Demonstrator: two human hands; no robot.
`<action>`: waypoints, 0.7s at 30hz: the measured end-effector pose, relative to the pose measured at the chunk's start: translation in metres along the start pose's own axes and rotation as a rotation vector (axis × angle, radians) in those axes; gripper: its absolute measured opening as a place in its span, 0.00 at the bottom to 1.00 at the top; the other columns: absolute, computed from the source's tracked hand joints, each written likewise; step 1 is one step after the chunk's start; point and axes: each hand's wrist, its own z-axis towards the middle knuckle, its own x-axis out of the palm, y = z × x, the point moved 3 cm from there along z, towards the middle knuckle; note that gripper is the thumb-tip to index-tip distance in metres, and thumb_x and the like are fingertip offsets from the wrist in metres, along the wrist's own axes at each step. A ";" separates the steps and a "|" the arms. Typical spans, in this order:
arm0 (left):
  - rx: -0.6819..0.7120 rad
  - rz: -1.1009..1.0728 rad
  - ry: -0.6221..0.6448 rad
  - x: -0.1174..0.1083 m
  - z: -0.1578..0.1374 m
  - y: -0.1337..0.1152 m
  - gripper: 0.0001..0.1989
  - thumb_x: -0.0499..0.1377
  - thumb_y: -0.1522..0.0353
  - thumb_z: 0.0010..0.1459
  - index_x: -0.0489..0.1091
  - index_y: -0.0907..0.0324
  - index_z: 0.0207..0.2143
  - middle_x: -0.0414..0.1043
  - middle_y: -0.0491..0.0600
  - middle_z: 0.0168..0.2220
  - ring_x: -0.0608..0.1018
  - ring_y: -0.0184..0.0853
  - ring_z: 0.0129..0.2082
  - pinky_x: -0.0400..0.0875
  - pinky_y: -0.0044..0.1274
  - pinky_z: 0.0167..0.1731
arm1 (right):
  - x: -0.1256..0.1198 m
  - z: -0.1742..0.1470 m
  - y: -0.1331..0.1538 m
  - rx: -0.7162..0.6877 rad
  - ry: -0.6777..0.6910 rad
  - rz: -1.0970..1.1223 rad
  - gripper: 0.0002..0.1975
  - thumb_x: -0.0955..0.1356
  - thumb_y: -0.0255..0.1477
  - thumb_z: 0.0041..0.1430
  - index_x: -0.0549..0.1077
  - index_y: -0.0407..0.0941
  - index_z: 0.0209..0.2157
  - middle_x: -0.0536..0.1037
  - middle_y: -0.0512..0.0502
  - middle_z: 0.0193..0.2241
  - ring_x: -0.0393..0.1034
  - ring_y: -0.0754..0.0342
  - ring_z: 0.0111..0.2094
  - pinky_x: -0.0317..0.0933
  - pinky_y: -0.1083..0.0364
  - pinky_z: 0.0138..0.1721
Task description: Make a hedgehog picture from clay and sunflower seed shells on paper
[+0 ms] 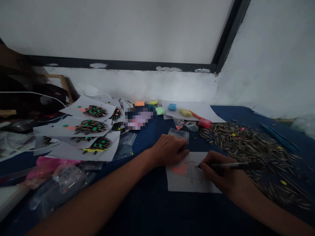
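A white sheet of paper point(179, 185) lies on the blue cloth in front of me, with a coral-coloured patch point(179, 169) and dark pen lines beside it. My left hand point(169, 149) rests on the sheet's upper left edge, fingers bent and slightly apart, holding nothing. In my right hand point(223, 172) a black pen point(231, 166) is pinched near its tip. That tip meets the drawn lines on the paper, close to the patch. The pen's back end points right, over a spread of striped sunflower seeds point(231, 141).
Sheets with seed-covered animal figures point(95, 111) are stacked at the left. Crumpled plastic bags point(69, 177) lie nearer. Behind my hands are coloured clay packs point(139, 103), another white sheet point(204, 109) and a red pack point(205, 123). A white wall point(147, 85) closes off the back.
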 end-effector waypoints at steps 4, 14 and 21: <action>0.002 0.015 -0.002 0.000 0.000 0.000 0.10 0.52 0.62 0.60 0.66 0.58 0.31 0.74 0.47 0.31 0.75 0.35 0.31 0.62 0.25 0.29 | -0.001 0.001 0.001 0.010 -0.007 0.020 0.12 0.63 0.37 0.55 0.65 0.47 0.22 0.64 0.53 0.18 0.57 0.58 0.19 0.50 0.58 0.19; 0.004 -0.006 -0.021 0.000 -0.001 0.000 0.10 0.53 0.62 0.59 0.65 0.58 0.29 0.73 0.46 0.29 0.73 0.33 0.29 0.59 0.24 0.27 | -0.006 0.000 0.002 0.050 -0.058 0.036 0.11 0.63 0.37 0.54 0.63 0.47 0.21 0.62 0.55 0.16 0.56 0.59 0.16 0.48 0.59 0.16; 0.011 -0.015 -0.032 0.000 0.000 0.001 0.10 0.53 0.62 0.59 0.64 0.58 0.28 0.72 0.45 0.27 0.73 0.33 0.28 0.57 0.24 0.26 | -0.004 -0.002 0.001 0.073 -0.046 0.087 0.13 0.64 0.39 0.54 0.63 0.47 0.22 0.61 0.55 0.16 0.55 0.59 0.17 0.49 0.58 0.17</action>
